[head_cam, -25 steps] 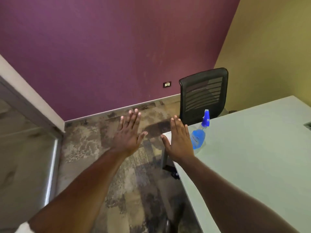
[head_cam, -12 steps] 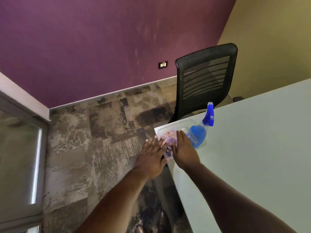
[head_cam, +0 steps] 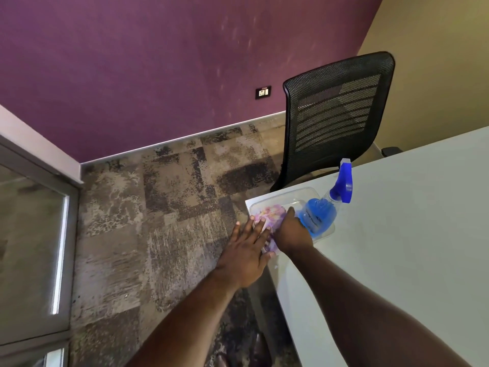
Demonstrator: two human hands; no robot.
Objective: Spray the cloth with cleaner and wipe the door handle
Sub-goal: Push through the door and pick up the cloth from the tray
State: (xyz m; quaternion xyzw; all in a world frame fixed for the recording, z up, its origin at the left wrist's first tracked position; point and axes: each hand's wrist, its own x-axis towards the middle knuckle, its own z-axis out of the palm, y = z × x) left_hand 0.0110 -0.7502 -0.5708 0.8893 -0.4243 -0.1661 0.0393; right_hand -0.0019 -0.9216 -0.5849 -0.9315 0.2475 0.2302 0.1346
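Clear plastic, a shallow tray (head_cam: 299, 193), sits on the very corner of the pale counter (head_cam: 397, 234), and that corner lies just beyond your left fingertips. From there the counter's edge runs back toward you under your left hand (head_cam: 246, 254), so the palm hangs off the counter, over the mottled carpet (head_cam: 172, 221). Left of those fingers the floor is open as far as a glass panel (head_cam: 29, 247). Right of your right hand (head_cam: 292, 234) the counter top stretches wide and bare. Beyond the tray stands a black mesh chair (head_cam: 336, 115), close to the counter's far edge.

The cloth (head_cam: 268, 214), pink, purple and white, lies bunched in the tray's left part. Its long axis runs from the far corner back toward you, between your two hands. The spray bottle (head_cam: 321, 214) leans in the tray's right part, its blue body just right of your right knuckles. Its long axis rises away from you and to the right, with the blue trigger head at the far end.

Your left fingers (head_cam: 248, 230) are straight and slightly spread, the tips resting on the cloth. On the right, one finger (head_cam: 290, 211) points straight ahead along the cloth's right side. The rest are hidden under the back of the hand, so you cannot tell whether they grip the cloth
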